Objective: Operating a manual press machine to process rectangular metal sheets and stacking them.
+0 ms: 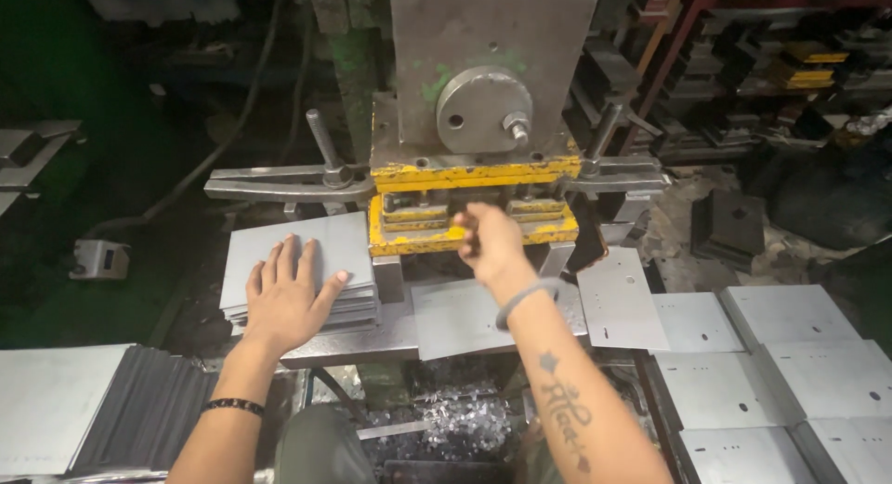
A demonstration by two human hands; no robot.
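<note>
At centre frame my right hand reaches up to the yellow die of the press, fingers curled; whether they grip anything I cannot tell. My left hand lies open and flat on the stack of grey metal sheets, left of the die. Risk as I judge it: the ram drops while my fingers are at the die, crushing them. Sheet edges could cut my palm if the stack slides. Punched sheets lie lower right.
</note>
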